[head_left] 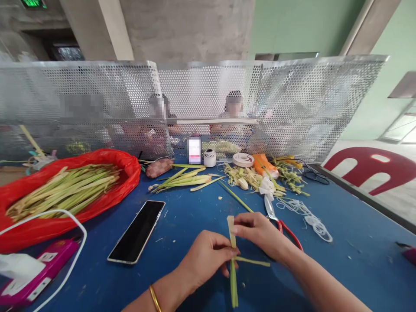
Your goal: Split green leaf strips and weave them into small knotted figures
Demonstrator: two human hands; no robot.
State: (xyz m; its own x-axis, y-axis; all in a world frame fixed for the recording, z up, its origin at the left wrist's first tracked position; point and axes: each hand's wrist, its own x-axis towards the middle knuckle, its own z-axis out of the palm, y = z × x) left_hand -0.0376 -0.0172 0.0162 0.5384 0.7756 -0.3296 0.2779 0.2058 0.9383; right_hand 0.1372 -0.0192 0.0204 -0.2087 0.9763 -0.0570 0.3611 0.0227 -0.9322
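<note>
My left hand, with a gold bangle at the wrist, pinches pale green leaf strips where they cross. One strip runs upright and a narrower one sticks out to the right. Higher up, the thumb and fingers of my right hand close on the top part of the upright strip. Just behind the right hand lie red-handled scissors, partly covered by the hand and forearm. A long green stalk lies on the blue table beyond my hands.
At left are a red plastic bag of long leaves, a black phone and a magenta power strip. Leaf bundles, a tape roll, scraps and white string lie farther back. A perforated metal screen borders the table; people sit behind it.
</note>
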